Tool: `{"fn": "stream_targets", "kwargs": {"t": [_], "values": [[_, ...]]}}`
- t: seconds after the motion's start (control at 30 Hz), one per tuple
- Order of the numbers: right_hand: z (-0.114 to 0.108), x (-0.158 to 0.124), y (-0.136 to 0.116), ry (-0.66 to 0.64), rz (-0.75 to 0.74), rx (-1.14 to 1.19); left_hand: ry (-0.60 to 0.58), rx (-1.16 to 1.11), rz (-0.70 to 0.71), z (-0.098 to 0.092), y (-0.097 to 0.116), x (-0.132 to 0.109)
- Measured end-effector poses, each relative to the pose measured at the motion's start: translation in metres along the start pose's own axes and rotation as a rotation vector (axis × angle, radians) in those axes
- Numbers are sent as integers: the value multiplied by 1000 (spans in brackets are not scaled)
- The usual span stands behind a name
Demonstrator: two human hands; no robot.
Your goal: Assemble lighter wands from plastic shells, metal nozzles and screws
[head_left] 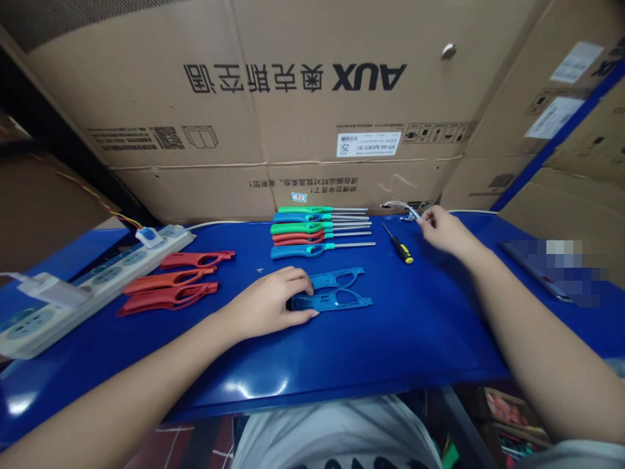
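My left hand [278, 299] is closed over the left ends of two blue plastic lighter casing halves [336, 301], which lie side by side on the blue table; its fingers hide those ends. My right hand [444, 229] is at the back right, pinching a thin pale part with white wires [414, 213]. Under and beside that part lie small metal pieces [406, 218], too small to name. A black and yellow screwdriver [403, 250] lies just left of my right hand. Beyond the blue halves is a row of several long-nosed lighters [297, 251] in green, blue and red.
Red and orange lighter casings [168, 281] lie at the left, beside a white power strip [110, 273] with plugs in it. Tiny metal bits [260, 270] sit near the middle. A dark flat device [532, 270] is at the right. Cardboard [293, 130] walls the back.
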State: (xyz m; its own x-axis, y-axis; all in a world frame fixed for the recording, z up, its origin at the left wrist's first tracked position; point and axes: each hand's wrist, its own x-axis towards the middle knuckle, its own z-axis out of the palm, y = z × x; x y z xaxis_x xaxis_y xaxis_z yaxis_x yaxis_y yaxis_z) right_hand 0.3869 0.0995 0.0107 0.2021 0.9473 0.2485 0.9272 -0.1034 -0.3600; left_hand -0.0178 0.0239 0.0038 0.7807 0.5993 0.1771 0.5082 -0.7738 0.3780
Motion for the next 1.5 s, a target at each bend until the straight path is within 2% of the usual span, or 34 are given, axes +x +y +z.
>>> {"fn": "stream_targets", "kwargs": {"t": [0.1,0.17,0.23,0.3,0.37,0.43,0.47,0.57,0.63,0.87,1.0,1.1,1.2,1.37,1.5], "values": [[-1,-9,-16,0,-85,209,-11,18,-37,-5,-3,-1],[-3,-19,-30,-34,-231,410,-22,28,-58,-9,-5,-2],[-6,-31,-44,-130,-350,527,-38,23,-81,-14,-7,-2],[-8,-44,-59,-224,-400,578,-16,-7,-102,-16,-9,-2],[-8,-56,-72,-273,-469,590,102,-83,-140,-15,-8,-1],[-6,-67,-83,-319,-552,590,267,-229,-211,-10,-6,2],[-5,-72,-87,-340,-586,583,313,-323,-244,-7,-5,3],[0,-81,-97,-373,-659,536,336,-591,-274,2,1,5],[1,-84,-100,-393,-684,504,348,-678,-280,5,4,5],[3,-80,-96,-472,-706,424,448,-644,-258,7,8,3],[2,-80,-96,-646,-733,380,501,-581,-230,4,10,3],[0,-81,-97,-813,-747,380,471,-517,-240,1,10,3],[-1,-81,-96,-884,-741,407,394,-457,-252,2,6,3],[1,-78,-90,-868,-662,455,304,-386,-260,4,0,4],[3,-74,-86,-801,-690,426,251,-271,-213,2,0,4]]}}
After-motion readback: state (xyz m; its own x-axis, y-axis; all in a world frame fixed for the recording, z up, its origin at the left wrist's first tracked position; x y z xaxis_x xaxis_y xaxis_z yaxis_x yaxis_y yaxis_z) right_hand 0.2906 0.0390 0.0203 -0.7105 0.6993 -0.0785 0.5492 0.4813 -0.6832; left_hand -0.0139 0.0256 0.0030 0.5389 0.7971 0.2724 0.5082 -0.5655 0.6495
